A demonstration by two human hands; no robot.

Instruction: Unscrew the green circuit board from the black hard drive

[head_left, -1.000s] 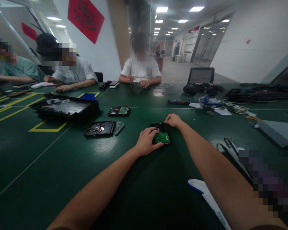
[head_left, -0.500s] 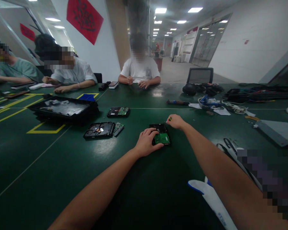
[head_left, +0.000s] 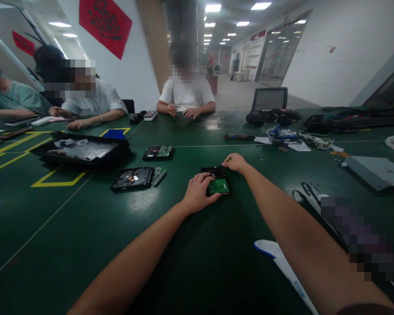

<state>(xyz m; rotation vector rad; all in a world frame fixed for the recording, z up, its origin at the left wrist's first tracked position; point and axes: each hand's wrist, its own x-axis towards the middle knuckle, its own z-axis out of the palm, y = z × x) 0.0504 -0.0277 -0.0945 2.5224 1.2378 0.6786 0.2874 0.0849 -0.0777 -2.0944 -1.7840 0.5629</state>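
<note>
A hard drive (head_left: 219,187) with a green circuit board facing up lies flat on the green table. My left hand (head_left: 198,192) grips it from the left, fingers over its top and thumb along the near edge. At the drive's far right corner, my right hand (head_left: 235,163) is closed in a pinch around a small black-and-yellow screwdriver (head_left: 229,160). Only a bit of its handle shows; its tip is too small to make out. To the left sit an opened hard drive (head_left: 133,179), a loose circuit board (head_left: 159,176) and another hard drive (head_left: 158,152).
A black tray (head_left: 82,151) stands at the left. Cables and papers (head_left: 284,135) lie at the back right, near a grey metal box (head_left: 377,173). A white-and-blue object (head_left: 282,258) lies beneath my right forearm. Several people sit across the table, one directly opposite (head_left: 187,94).
The whole view has shifted slightly, so things appear a little further left and higher. Both hands keep nearly the same places at the hard drive.
</note>
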